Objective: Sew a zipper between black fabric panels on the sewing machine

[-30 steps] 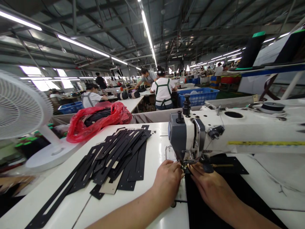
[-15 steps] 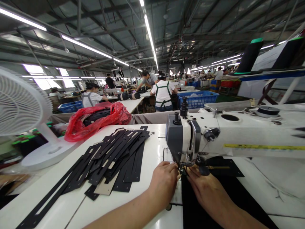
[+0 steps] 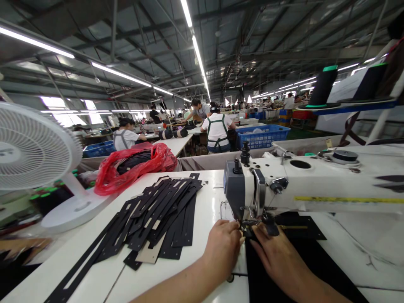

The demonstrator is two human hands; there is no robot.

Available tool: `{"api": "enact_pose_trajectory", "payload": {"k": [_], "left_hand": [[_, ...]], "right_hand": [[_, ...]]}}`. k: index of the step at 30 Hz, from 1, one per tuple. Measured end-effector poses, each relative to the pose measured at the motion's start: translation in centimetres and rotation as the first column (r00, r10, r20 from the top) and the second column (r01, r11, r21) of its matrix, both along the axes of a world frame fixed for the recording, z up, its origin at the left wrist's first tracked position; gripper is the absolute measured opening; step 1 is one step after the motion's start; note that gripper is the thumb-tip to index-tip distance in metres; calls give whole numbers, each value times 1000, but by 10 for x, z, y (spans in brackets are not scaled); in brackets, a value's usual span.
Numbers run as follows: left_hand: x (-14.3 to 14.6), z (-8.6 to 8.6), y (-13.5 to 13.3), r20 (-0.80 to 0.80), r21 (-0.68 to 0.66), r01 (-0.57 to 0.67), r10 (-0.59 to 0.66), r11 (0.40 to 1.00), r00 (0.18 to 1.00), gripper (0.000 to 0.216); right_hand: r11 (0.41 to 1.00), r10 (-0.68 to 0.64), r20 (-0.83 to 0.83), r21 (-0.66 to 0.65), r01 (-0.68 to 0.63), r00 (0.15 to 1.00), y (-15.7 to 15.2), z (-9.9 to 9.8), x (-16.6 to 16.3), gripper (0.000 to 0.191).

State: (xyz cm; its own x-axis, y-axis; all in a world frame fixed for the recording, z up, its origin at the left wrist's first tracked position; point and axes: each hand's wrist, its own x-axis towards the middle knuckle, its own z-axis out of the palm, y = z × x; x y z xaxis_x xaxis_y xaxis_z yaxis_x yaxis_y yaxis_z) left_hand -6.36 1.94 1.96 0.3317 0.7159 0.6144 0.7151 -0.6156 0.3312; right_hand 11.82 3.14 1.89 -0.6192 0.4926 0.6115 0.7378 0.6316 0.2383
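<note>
My left hand (image 3: 223, 249) and my right hand (image 3: 277, 256) meet under the needle of a white sewing machine (image 3: 303, 185). Both press on a black fabric piece (image 3: 268, 277) that runs from the presser foot toward me. The left hand's fingers are curled and pinched at the fabric's left edge beside the foot. Lying flatter, the right hand's fingers hold the fabric down just right of the foot. Their fingertips are partly hidden by the machine head.
A heap of black cut strips (image 3: 158, 214) lies on the white table (image 3: 101, 277) to the left. Behind it sits a red plastic bag (image 3: 135, 166), and a white fan (image 3: 34, 147) stands far left. Thread cones (image 3: 322, 86) stand on a rack at right. Other workers (image 3: 217, 128) are at tables beyond.
The view has shifted slightly. Both hands stay at the presser foot on the black fabric, with hardly any movement.
</note>
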Motion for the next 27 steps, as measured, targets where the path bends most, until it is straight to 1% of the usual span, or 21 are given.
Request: {"api": "enact_pose_trajectory", "payload": {"k": [1, 3, 4, 5, 6, 7, 8, 10, 11, 12, 13, 14, 16, 18, 19, 21, 23, 24, 25, 27], "left_hand": [[-2, 2, -3, 37, -57, 2, 0, 998, 999, 7], [-6, 8, -15, 147, -202, 17, 13, 979, 989, 16], [-8, 11, -23, 226, -284, 42, 24, 958, 974, 20], [-10, 13, -33, 320, -381, 86, 44, 920, 946, 22], [-12, 16, -44, 425, -482, 151, 79, 863, 902, 23], [-12, 18, -55, 530, -570, 243, 126, 785, 838, 24], [-12, 21, -66, 623, -630, 352, 181, 692, 761, 27], [-10, 28, -88, 741, -658, 548, 314, 516, 594, 37], [-7, 31, -96, 764, -645, 612, 371, 458, 528, 42], [-4, 35, -103, 770, -634, 649, 415, 420, 484, 45], [-1, 38, -108, 761, -638, 663, 451, 391, 467, 48], [3, 41, -111, 741, -658, 654, 475, 374, 474, 51], [11, 43, -112, 684, -724, 591, 481, 356, 548, 54], [18, 41, -110, 630, -776, 506, 418, 377, 654, 54], [20, 40, -109, 609, -787, 475, 373, 393, 700, 51], [22, 38, -110, 591, -788, 461, 292, 410, 752, 39], [20, 39, -113, 602, -779, 486, 257, 396, 756, 35], [17, 40, -115, 614, -773, 504, 256, 384, 747, 36], [15, 41, -118, 627, -765, 518, 259, 382, 734, 38], [9, 43, -125, 660, -739, 538, 280, 404, 697, 40]], "right_hand": [[999, -27, 10, 42, 27, 1000, -1, -1, 2, 33], [991, -73, 33, 116, 69, 997, -8, -4, 9, 40], [987, -94, 46, 136, 87, 994, -16, -5, 13, 44], [984, -116, 58, 141, 107, 992, -26, -5, 17, 48], [983, -136, 71, 134, 125, 988, -38, -5, 21, 51], [983, -148, 86, 118, 138, 985, -52, -5, 25, 54], [985, -153, 101, 99, 143, 983, -67, -5, 28, 58], [989, -141, 126, 63, 134, 982, -98, -4, 33, 65], [991, -133, 130, 48, 128, 982, -112, -3, 35, 68], [991, -130, 126, 34, 127, 983, -124, -3, 36, 70], [991, -132, 115, 21, 131, 985, -135, -3, 36, 71], [990, -139, 101, 6, 139, 985, -145, -4, 35, 72], [989, -145, 81, -24, 148, 986, -162, -5, 32, 72], [989, -132, 82, -57, 137, 988, -174, -5, 27, 71], [990, -114, 85, -71, 120, 990, -178, -4, 25, 70], [991, -79, 77, -100, 87, 994, -183, -2, 26, 66], [992, -85, 26, -95, 87, 996, -182, 1, 40, 59], [990, -116, -14, -78, 115, 993, -180, 1, 51, 56], [985, -165, -59, -60, 162, 984, -177, 1, 65, 55], [966, -260, -168, -42, 257, 951, -170, -2, 93, 56]]}}
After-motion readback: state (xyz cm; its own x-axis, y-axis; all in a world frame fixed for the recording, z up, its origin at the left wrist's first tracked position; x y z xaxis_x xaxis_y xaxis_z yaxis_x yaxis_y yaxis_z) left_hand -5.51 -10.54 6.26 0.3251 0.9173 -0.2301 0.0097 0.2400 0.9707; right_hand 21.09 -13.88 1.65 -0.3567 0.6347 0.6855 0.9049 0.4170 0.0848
